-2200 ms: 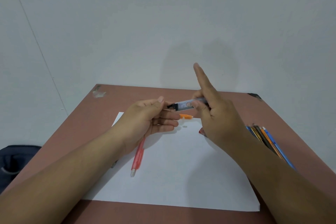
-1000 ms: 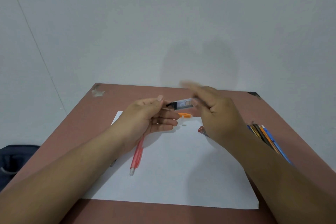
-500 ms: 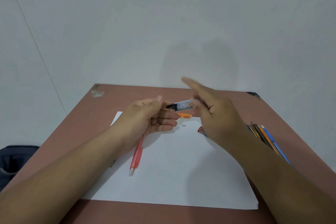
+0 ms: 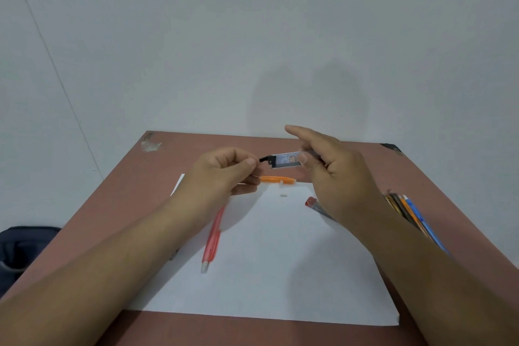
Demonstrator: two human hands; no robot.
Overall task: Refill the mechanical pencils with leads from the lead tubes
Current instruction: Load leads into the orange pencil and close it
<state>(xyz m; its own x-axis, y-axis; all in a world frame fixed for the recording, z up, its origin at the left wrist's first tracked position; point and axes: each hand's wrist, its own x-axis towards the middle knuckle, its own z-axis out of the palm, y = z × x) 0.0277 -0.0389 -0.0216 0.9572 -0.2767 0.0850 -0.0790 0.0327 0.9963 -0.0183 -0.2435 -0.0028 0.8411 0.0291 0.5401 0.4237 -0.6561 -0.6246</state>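
Mid-refill, both hands raised over the white paper sheet (image 4: 280, 261). Right hand (image 4: 337, 177) pinching a clear labelled lead tube (image 4: 286, 160) between thumb and fingers, index finger sticking out straight, tube roughly level above the sheet's far edge. Left hand (image 4: 224, 174) curled, thumb and forefinger closed at the tube's black cap end (image 4: 265, 159); can't tell whether gripping the cap or a lead. Orange mechanical pencil (image 4: 276, 180) lying across the sheet's far edge, small white piece (image 4: 283, 195) just in front of it, probably its eraser. Red mechanical pencil (image 4: 213, 239) on the sheet's left side, tip toward the near edge. Second tube with red cap (image 4: 311, 202) on the sheet's right, partly hidden by the right hand. Bundle of pencils (image 4: 407, 213) off the sheet to the right. Risks: thin leads snapping if pinched hard or pulled at an angle; tube tipped mouth-down spilling leads onto the sheet; white piece easily brushed off and lost.
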